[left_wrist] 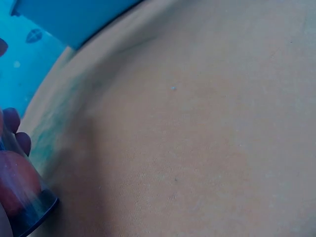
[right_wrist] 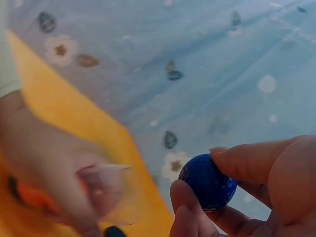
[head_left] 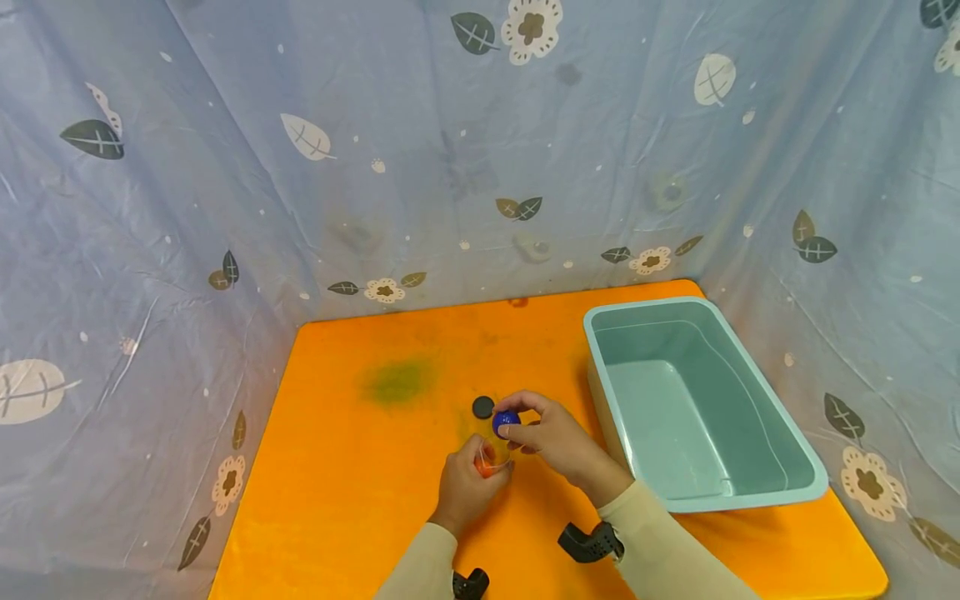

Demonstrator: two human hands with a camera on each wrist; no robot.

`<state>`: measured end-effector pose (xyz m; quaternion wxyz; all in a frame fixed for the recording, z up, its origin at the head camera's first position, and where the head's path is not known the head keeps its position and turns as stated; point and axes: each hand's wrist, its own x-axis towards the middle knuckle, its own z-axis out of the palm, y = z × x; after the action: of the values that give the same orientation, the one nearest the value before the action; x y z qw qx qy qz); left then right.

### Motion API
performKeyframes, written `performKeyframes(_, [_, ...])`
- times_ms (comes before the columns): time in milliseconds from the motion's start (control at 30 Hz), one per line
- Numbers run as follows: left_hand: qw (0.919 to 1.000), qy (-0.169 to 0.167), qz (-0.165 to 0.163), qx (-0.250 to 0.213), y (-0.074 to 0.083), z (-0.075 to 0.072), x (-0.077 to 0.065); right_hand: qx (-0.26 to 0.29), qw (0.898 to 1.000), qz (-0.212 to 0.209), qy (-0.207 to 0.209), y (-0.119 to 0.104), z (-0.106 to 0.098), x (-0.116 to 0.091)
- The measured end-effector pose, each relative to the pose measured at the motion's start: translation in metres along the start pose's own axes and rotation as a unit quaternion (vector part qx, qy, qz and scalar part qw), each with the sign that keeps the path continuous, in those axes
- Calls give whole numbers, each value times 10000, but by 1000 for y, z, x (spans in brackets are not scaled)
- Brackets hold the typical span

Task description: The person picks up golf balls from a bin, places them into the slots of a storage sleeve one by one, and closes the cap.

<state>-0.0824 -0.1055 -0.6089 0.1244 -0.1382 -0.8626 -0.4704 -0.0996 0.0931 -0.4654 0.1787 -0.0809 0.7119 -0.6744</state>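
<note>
My left hand [head_left: 463, 490] grips a clear plastic cup [left_wrist: 35, 213] low over the orange table. Inside the cup lies an orange ball [left_wrist: 19, 181], partly covered by the fingers in the head view. Between the thumb and fingertips of my right hand [head_left: 553, 440] is a blue golf ball [right_wrist: 208, 182] with a dimpled surface. In the head view this ball is just above and beyond the cup's open rim. A small black disc [head_left: 483, 407] lies on the table to the left of the blue ball.
To the right stands a large pale blue-green bin [head_left: 667, 425] with high walls. The orange table [head_left: 337, 483] has a green smudge [head_left: 399, 382] left of the hands. Patterned curtains [head_left: 420, 167] enclose the table behind and at both sides.
</note>
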Motion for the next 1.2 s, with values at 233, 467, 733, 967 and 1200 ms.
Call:
performKeyframes(233, [9998, 84, 114, 105, -1, 0, 0, -983, 9951, -36, -31, 17, 15, -2])
performKeyframes(467, [9998, 72, 110, 154, 0, 0, -1, -1260, 9920, -80, 18, 19, 13, -1])
performKeyframes(733, [9999, 46, 2, 144, 3, 0, -2, -1217, 9921, -102, 287, 21, 8, 2])
performKeyframes(967, [9998, 198, -43, 81, 1, -1, -5, -1023, 9921, 115, 712, 27, 12, 6])
performKeyframes(1200, [9955, 571, 318, -687, -10, -3, -14, -815, 9902, 213, 1112, 50, 13, 18])
